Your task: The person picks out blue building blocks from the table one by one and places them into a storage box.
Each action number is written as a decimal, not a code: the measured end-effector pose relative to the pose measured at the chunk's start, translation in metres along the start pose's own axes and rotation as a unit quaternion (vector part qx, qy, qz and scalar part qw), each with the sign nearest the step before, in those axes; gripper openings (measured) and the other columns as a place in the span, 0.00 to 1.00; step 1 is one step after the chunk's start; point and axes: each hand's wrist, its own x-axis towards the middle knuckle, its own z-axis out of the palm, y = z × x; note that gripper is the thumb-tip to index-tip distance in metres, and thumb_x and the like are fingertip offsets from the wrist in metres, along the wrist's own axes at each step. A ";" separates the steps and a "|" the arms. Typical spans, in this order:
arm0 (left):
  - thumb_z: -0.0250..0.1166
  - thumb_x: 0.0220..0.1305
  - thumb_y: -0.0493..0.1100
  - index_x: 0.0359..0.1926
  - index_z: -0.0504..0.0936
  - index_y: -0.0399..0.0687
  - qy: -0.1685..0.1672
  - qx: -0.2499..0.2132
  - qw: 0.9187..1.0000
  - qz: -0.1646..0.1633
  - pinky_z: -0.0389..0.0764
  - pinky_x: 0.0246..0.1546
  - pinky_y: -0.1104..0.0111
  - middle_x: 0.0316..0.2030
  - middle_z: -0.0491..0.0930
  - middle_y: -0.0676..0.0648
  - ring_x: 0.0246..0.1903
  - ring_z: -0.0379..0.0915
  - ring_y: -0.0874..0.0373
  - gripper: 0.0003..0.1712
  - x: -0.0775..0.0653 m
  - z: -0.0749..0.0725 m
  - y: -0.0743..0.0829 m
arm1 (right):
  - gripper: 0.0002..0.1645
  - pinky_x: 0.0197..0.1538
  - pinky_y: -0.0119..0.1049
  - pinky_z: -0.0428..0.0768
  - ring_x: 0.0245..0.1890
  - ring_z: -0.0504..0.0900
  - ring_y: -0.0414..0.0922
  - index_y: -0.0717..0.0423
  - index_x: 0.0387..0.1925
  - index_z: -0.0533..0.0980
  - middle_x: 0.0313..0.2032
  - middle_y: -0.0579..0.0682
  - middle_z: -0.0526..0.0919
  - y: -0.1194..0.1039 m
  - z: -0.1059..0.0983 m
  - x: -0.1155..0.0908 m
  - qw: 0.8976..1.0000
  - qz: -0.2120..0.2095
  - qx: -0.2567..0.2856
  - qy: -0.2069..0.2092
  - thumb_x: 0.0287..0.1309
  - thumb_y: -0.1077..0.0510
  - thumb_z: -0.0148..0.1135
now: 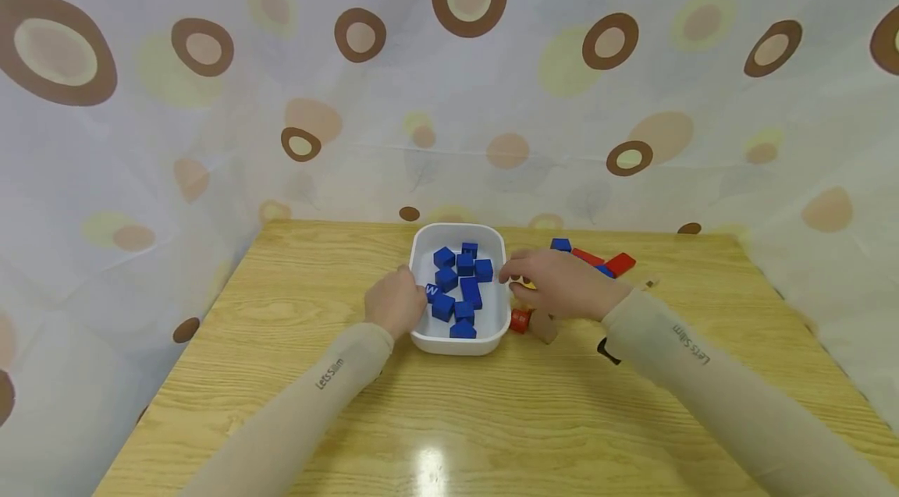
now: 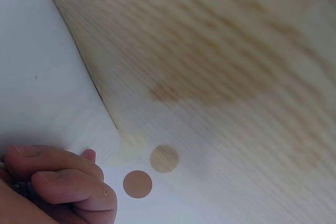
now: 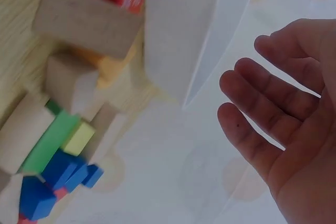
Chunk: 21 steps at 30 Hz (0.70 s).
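Note:
A white plastic tub (image 1: 460,347) holds several blue blocks (image 1: 470,292), one marked with a white letter W (image 1: 431,291). At the tub's left rim, my left hand (image 1: 396,302) grips the edge with curled fingers, which also show in the left wrist view beside the white wall. My right hand (image 1: 562,282) hovers by the opposite rim. Its fingers are spread and slightly bent, and the palm is bare in the right wrist view. Under and beside that hand lie a red block (image 1: 520,320) and a plain wooden block (image 1: 543,325).
Right of the tub, loose blocks lie on the wooden table (image 1: 295,278): red (image 1: 620,264), blue (image 1: 560,245), green (image 3: 51,142), yellow (image 3: 79,138) and bare wood ones. A patterned sheet (image 1: 534,91) hangs behind the table and at its sides.

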 end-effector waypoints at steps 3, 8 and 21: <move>0.55 0.73 0.48 0.59 0.74 0.36 0.000 0.002 1.000 0.002 0.81 0.33 0.66 0.32 0.78 0.46 0.32 0.77 0.54 0.23 0.000 -0.001 0.000 | 0.11 0.47 0.40 0.84 0.41 0.82 0.41 0.49 0.48 0.83 0.47 0.45 0.85 0.018 0.000 -0.001 1.000 -0.005 -0.005 0.028 0.67 0.58 0.60; 0.55 0.73 0.48 0.58 0.74 0.36 -0.001 0.004 1.000 0.003 0.81 0.33 0.66 0.32 0.78 0.46 0.31 0.77 0.55 0.22 0.000 -0.002 -0.001 | 0.10 0.46 0.42 0.83 0.39 0.81 0.41 0.50 0.46 0.84 0.46 0.48 0.86 0.054 0.004 -0.001 0.999 0.013 -0.009 0.045 0.67 0.59 0.60; 0.56 0.73 0.48 0.59 0.74 0.35 -0.006 -0.003 1.000 0.000 0.80 0.31 0.66 0.32 0.78 0.46 0.30 0.77 0.55 0.23 0.001 -0.002 -0.001 | 0.15 0.49 0.52 0.79 0.46 0.78 0.54 0.55 0.52 0.82 0.52 0.58 0.80 0.133 0.018 0.006 0.997 0.067 -0.014 0.026 0.66 0.62 0.59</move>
